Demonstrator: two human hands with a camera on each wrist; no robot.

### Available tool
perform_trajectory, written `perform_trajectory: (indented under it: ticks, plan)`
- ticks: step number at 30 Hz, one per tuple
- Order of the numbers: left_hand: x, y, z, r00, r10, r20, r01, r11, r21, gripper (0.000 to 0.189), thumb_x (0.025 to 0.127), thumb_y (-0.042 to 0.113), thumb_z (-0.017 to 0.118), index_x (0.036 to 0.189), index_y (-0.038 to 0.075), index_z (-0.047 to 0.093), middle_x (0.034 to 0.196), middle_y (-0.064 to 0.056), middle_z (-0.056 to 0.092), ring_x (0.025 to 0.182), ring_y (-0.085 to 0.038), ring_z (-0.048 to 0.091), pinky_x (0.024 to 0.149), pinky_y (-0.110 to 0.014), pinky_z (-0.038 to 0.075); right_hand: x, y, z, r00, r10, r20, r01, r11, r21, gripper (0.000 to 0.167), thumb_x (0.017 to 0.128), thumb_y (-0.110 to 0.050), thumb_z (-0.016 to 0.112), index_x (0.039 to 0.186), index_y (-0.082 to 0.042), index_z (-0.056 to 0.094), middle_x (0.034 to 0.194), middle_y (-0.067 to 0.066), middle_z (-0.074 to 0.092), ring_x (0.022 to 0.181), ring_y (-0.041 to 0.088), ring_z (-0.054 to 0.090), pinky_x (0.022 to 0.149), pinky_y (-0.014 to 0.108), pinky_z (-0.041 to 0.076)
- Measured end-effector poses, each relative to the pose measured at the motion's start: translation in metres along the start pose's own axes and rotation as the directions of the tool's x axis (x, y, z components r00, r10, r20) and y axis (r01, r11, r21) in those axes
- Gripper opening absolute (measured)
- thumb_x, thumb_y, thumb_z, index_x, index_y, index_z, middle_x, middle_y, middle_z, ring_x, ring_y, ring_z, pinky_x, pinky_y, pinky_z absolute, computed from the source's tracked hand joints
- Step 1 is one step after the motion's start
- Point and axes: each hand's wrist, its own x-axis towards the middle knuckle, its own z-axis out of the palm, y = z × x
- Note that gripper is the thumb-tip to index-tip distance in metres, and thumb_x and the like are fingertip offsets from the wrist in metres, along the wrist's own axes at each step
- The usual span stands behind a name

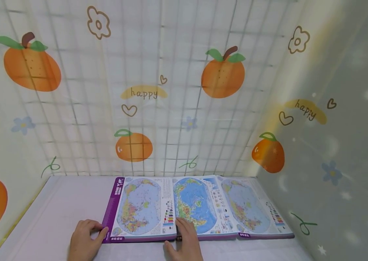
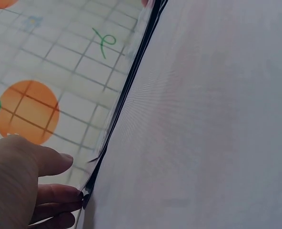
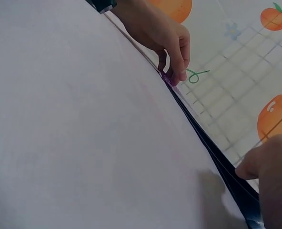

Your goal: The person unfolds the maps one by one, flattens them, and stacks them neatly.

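A printed world map (image 1: 140, 208) with a purple left border lies flat on the white tabletop, its panels side by side. My left hand (image 1: 86, 241) is at its near left corner. In the right wrist view, the left hand's fingers (image 3: 180, 62) pinch the purple corner. My right hand (image 1: 186, 241) rests over the near edge by the gap between the left and middle panels, fingers pointing away and thumb apart. The middle panel (image 1: 197, 203) has a deeper blue sea. Part of it is hidden under the right hand. Only the map's dark edge (image 2: 126, 90) shows in the left wrist view.
White tabletop (image 1: 63, 206) extends left of the map and along its front. A translucent curtain (image 1: 170, 119) with orange prints hangs over a wire grid behind. More of the printed curtain (image 1: 343, 137) closes in the right side, near the map's right end.
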Motion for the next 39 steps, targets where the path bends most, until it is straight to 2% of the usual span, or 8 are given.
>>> perform_trajectory:
  ticks: [7, 12, 14, 18, 24, 31, 35, 39]
  plan:
    - [-0.0011, -0.0006, 0.0002, 0.999, 0.040, -0.010, -0.040, 0.999, 0.012, 0.018, 0.084, 0.020, 0.087, 0.090, 0.010, 0.074, 0.094, -0.004, 0.067, 0.099, -0.024, 0.056, 0.093, -0.049, 0.052, 0.0015, 0.0010, 0.0003, 0.999, 0.037, 0.035, -0.037, 0.999, 0.007, 0.068, 0.088, -0.046, 0.081, 0.138, -0.003, 0.065, 0.141, 0.014, 0.065, 0.133, 0.039, 0.059, 0.116, 0.065, 0.040]
    - [-0.0010, -0.0054, 0.0023, 0.990, 0.127, -0.068, -0.125, 0.992, 0.032, 0.019, 0.079, 0.010, 0.089, 0.087, 0.012, 0.072, 0.091, 0.000, 0.067, 0.095, -0.021, 0.057, 0.088, -0.048, 0.052, 0.0021, -0.0001, 0.0000, 0.998, 0.042, 0.038, -0.043, 0.999, 0.017, 0.066, 0.090, -0.045, 0.080, 0.137, -0.002, 0.065, 0.140, 0.016, 0.066, 0.132, 0.040, 0.059, 0.115, 0.065, 0.041]
    - [-0.0008, -0.0069, 0.0021, 0.990, 0.130, -0.062, -0.128, 0.991, 0.032, 0.020, 0.078, 0.009, 0.089, 0.087, 0.012, 0.072, 0.092, -0.001, 0.067, 0.096, -0.021, 0.057, 0.089, -0.048, 0.052, 0.0019, -0.0019, -0.0005, 0.999, 0.028, 0.028, -0.029, 0.999, 0.017, 0.064, 0.091, -0.044, 0.079, 0.136, -0.001, 0.066, 0.139, 0.017, 0.066, 0.131, 0.040, 0.060, 0.114, 0.066, 0.042]
    - [-0.0011, -0.0071, 0.0005, 0.995, 0.094, -0.028, -0.093, 0.995, 0.037, 0.019, 0.080, 0.010, 0.088, 0.089, 0.011, 0.072, 0.094, -0.002, 0.067, 0.097, -0.022, 0.057, 0.090, -0.049, 0.052, 0.0015, -0.0052, -0.0013, 0.999, 0.033, 0.034, -0.034, 0.999, 0.028, 0.062, 0.093, -0.043, 0.077, 0.135, 0.001, 0.065, 0.138, 0.017, 0.066, 0.131, 0.041, 0.060, 0.114, 0.069, 0.039]
    - [-0.0001, -0.0062, 0.0011, 0.996, 0.092, -0.015, -0.092, 0.995, 0.025, 0.020, 0.081, 0.010, 0.088, 0.091, 0.010, 0.072, 0.096, -0.004, 0.068, 0.098, -0.024, 0.057, 0.091, -0.049, 0.051, 0.0021, -0.0068, -0.0036, 0.998, 0.059, 0.031, -0.060, 0.997, 0.039, 0.061, 0.092, -0.041, 0.078, 0.134, 0.001, 0.065, 0.137, 0.018, 0.066, 0.131, 0.043, 0.059, 0.114, 0.075, 0.035]
    - [0.0008, -0.0060, -0.0005, 0.999, 0.023, 0.048, -0.023, 1.000, 0.002, 0.019, 0.084, 0.012, 0.087, 0.096, 0.009, 0.072, 0.101, -0.007, 0.069, 0.104, -0.028, 0.057, 0.096, -0.049, 0.050, 0.0026, -0.0070, -0.0036, 0.996, 0.079, 0.043, -0.081, 0.996, 0.043, 0.060, 0.093, -0.039, 0.078, 0.134, 0.002, 0.066, 0.137, 0.019, 0.067, 0.131, 0.044, 0.059, 0.114, 0.075, 0.034]
    - [0.0012, -0.0041, 0.0000, 0.999, -0.008, 0.037, 0.009, 1.000, -0.026, 0.020, 0.084, 0.012, 0.087, 0.096, 0.009, 0.072, 0.102, -0.008, 0.069, 0.104, -0.028, 0.058, 0.096, -0.049, 0.051, 0.0030, -0.0045, -0.0023, 0.999, 0.047, 0.012, -0.048, 0.998, 0.032, 0.056, 0.093, -0.032, 0.080, 0.133, 0.005, 0.066, 0.136, 0.020, 0.067, 0.129, 0.044, 0.060, 0.112, 0.075, 0.036]
    - [0.0016, -0.0022, -0.0004, 0.998, -0.041, 0.039, 0.043, 0.997, -0.062, 0.020, 0.083, 0.011, 0.088, 0.096, 0.008, 0.074, 0.111, -0.011, 0.065, 0.107, -0.030, 0.059, 0.097, -0.051, 0.052, 0.0030, -0.0039, -0.0028, 1.000, 0.013, -0.002, -0.013, 1.000, 0.022, 0.056, 0.092, -0.029, 0.081, 0.132, 0.007, 0.066, 0.134, 0.021, 0.067, 0.127, 0.044, 0.061, 0.109, 0.075, 0.039]
